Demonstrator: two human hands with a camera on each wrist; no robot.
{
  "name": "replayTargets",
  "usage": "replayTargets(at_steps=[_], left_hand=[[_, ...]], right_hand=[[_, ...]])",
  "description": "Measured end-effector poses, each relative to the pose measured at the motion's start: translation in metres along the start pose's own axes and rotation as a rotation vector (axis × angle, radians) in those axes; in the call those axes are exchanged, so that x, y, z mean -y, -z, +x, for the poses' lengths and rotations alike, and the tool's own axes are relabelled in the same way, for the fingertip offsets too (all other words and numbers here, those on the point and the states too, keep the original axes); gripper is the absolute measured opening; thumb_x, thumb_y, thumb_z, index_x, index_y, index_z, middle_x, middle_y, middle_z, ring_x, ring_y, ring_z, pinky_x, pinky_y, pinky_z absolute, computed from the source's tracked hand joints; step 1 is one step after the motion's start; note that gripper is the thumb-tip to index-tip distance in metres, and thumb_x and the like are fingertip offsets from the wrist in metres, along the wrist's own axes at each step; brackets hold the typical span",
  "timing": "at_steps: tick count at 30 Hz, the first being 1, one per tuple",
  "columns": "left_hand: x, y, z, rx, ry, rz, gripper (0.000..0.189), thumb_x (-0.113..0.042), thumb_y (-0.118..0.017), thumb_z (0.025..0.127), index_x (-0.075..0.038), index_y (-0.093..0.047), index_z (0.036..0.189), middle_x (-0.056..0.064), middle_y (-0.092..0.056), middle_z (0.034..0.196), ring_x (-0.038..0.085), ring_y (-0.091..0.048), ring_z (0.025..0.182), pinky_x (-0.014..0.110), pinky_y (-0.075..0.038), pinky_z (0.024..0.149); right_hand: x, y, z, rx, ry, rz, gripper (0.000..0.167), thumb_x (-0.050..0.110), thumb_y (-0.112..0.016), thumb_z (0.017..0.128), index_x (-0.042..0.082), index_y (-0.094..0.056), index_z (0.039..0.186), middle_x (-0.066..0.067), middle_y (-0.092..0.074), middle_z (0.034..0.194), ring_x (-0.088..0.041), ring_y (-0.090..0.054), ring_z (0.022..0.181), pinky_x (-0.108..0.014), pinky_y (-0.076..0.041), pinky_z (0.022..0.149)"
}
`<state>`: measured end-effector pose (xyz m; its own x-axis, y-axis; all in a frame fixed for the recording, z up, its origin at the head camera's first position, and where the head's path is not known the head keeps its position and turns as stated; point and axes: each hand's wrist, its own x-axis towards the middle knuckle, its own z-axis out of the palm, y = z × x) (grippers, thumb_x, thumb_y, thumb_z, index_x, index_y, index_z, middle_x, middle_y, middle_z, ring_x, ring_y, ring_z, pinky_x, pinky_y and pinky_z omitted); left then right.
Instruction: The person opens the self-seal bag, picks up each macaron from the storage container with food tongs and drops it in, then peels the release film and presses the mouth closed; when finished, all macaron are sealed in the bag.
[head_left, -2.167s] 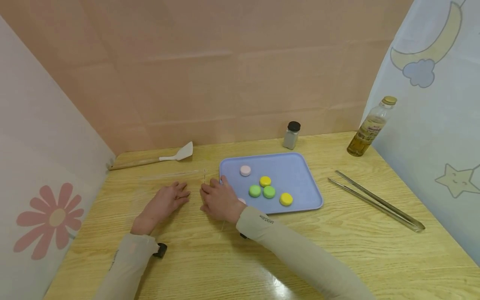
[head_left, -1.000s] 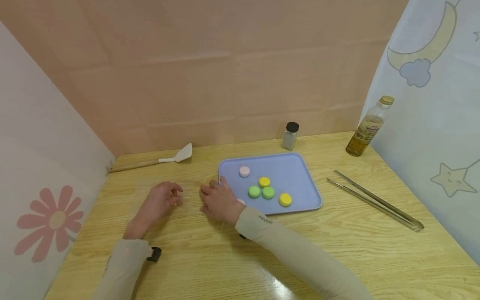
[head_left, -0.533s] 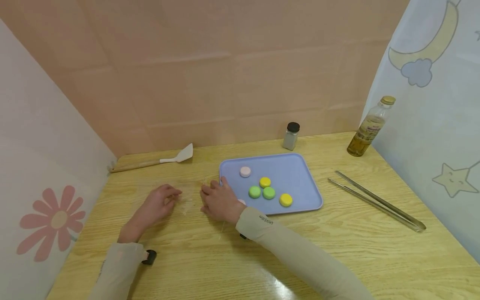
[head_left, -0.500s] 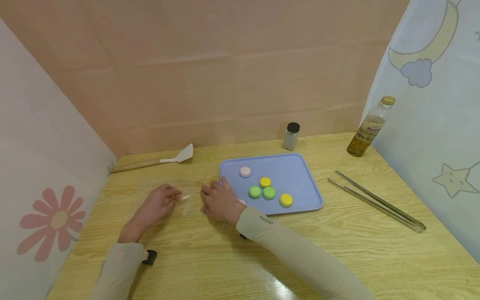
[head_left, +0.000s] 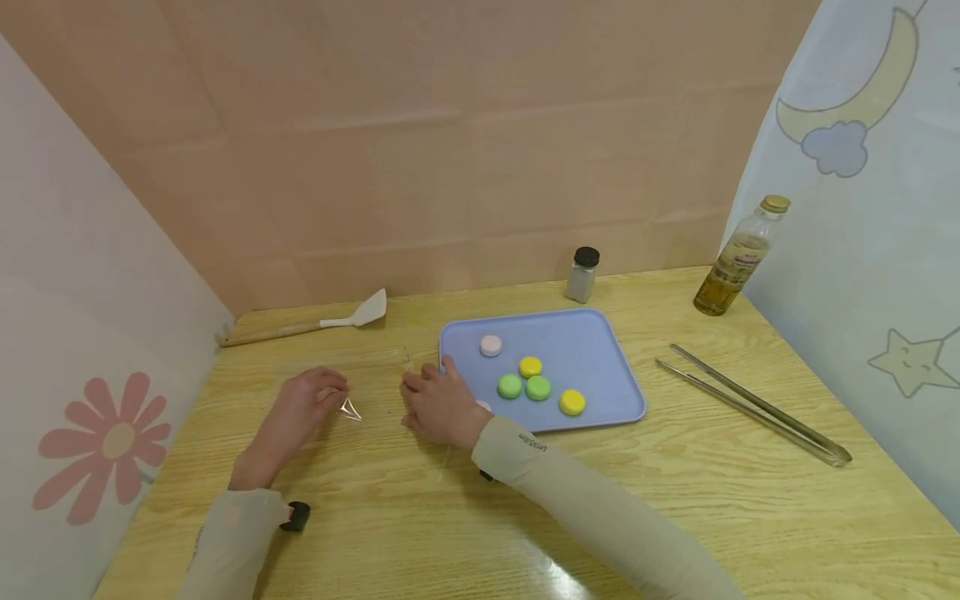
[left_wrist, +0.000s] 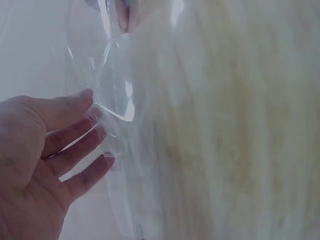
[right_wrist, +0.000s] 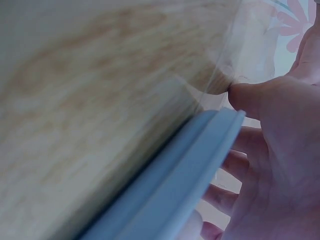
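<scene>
A clear plastic film (head_left: pixel 375 362) lies on the table left of the tray, hard to see but for its glints. My left hand (head_left: pixel 296 408) pinches its raised left part between thumb and fingers; bright creases (left_wrist: pixel 125 112) run from the fingertips in the left wrist view. My right hand (head_left: pixel 442 400) holds the film's right side at the tray's left edge, the thumb (right_wrist: pixel 245 97) against it in the right wrist view. On the blue tray (head_left: pixel 585 342) are macarons: two green (head_left: pixel 510 386), two yellow (head_left: pixel 572 402) and two pink (head_left: pixel 491 345), one of these partly hidden by the right hand.
A white spatula (head_left: pixel 367 309) with a wooden handle lies at the back left. Behind the tray stands a small black-capped jar (head_left: pixel 581 279). To the right are metal tongs (head_left: pixel 757 407) and an oil bottle (head_left: pixel 735 267). Fabric walls border the table.
My left hand has drawn back left and toward me, going from relaxed fingers to a pinch on the film, which now shows creases there. My right hand has stayed in place.
</scene>
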<state>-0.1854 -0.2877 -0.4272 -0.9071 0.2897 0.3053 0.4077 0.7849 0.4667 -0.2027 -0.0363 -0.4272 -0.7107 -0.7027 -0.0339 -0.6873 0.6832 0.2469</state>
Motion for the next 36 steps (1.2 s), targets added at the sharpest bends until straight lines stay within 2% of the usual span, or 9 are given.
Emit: replayTargets(at_steps=[5, 7, 11, 14, 18, 23, 32, 36], left_hand=[[-0.003, 0.007, 0.0, -0.006, 0.048, 0.019, 0.005, 0.001, -0.075, 0.089, -0.001, -0.072, 0.093, 0.015, -0.072, 0.101, 0.037, -0.068, 0.099, 0.054, -0.053, 0.083], [-0.003, 0.008, 0.001, -0.008, 0.044, 0.032, 0.007, 0.001, -0.075, 0.089, -0.003, -0.07, 0.091, 0.014, -0.072, 0.099, 0.034, -0.068, 0.094, 0.05, -0.054, 0.079], [-0.004, 0.01, 0.003, -0.023, 0.014, 0.063, 0.012, 0.0, -0.077, 0.087, -0.006, -0.067, 0.087, 0.01, -0.072, 0.091, 0.021, -0.062, 0.073, 0.035, -0.05, 0.063], [-0.006, 0.011, 0.004, -0.044, -0.017, 0.084, 0.013, 0.0, -0.078, 0.086, -0.007, -0.066, 0.086, 0.006, -0.071, 0.086, 0.016, -0.058, 0.067, 0.032, -0.047, 0.058], [-0.008, 0.013, 0.004, -0.075, -0.054, 0.078, 0.008, 0.003, -0.076, 0.086, -0.003, -0.072, 0.091, 0.008, -0.072, 0.088, 0.021, -0.067, 0.075, 0.038, -0.054, 0.063], [-0.008, 0.014, 0.004, -0.088, -0.071, 0.054, 0.014, 0.012, -0.072, 0.086, 0.004, -0.076, 0.097, 0.016, -0.073, 0.094, 0.032, -0.071, 0.083, 0.045, -0.058, 0.068], [-0.001, 0.014, 0.004, -0.054, 0.028, 0.044, 0.015, 0.01, -0.072, 0.088, 0.006, -0.074, 0.102, 0.016, -0.071, 0.093, 0.032, -0.068, 0.084, 0.048, -0.058, 0.073], [0.0, 0.016, 0.004, -0.052, 0.027, 0.055, 0.011, 0.008, -0.075, 0.086, 0.005, -0.075, 0.097, 0.015, -0.071, 0.089, 0.033, -0.068, 0.081, 0.048, -0.058, 0.071]], right_hand=[[0.0, 0.0, 0.001, 0.006, -0.002, 0.0, 0.058, 0.057, -0.043, 0.105, 0.023, -0.05, 0.151, 0.008, -0.046, 0.153, -0.021, -0.045, 0.133, -0.051, -0.028, 0.113], [0.0, 0.0, 0.002, 0.007, -0.003, -0.002, 0.058, 0.057, -0.043, 0.105, 0.023, -0.05, 0.152, 0.008, -0.046, 0.153, -0.02, -0.045, 0.133, -0.051, -0.028, 0.113], [0.0, 0.0, 0.001, 0.004, -0.005, -0.011, 0.058, 0.057, -0.043, 0.105, 0.023, -0.049, 0.152, 0.008, -0.045, 0.153, -0.02, -0.046, 0.132, -0.051, -0.028, 0.113], [0.0, 0.0, 0.001, 0.001, -0.005, -0.026, 0.059, 0.058, -0.042, 0.105, 0.024, -0.049, 0.152, 0.008, -0.045, 0.154, -0.02, -0.047, 0.132, -0.051, -0.029, 0.112], [0.001, -0.001, 0.001, 0.001, -0.003, -0.043, 0.059, 0.058, -0.042, 0.104, 0.024, -0.049, 0.152, 0.009, -0.045, 0.154, -0.019, -0.047, 0.131, -0.051, -0.03, 0.111], [0.001, -0.001, 0.001, 0.0, -0.004, -0.042, 0.058, 0.058, -0.042, 0.105, 0.025, -0.05, 0.152, 0.009, -0.045, 0.154, -0.019, -0.047, 0.131, -0.05, -0.03, 0.111], [0.002, 0.0, 0.0, -0.006, -0.005, -0.021, 0.058, 0.057, -0.044, 0.104, 0.024, -0.051, 0.151, 0.009, -0.046, 0.153, -0.02, -0.047, 0.131, -0.05, -0.03, 0.111], [0.002, 0.0, 0.0, -0.005, -0.008, -0.016, 0.057, 0.057, -0.045, 0.104, 0.024, -0.051, 0.151, 0.009, -0.047, 0.152, -0.019, -0.048, 0.131, -0.05, -0.03, 0.111]])
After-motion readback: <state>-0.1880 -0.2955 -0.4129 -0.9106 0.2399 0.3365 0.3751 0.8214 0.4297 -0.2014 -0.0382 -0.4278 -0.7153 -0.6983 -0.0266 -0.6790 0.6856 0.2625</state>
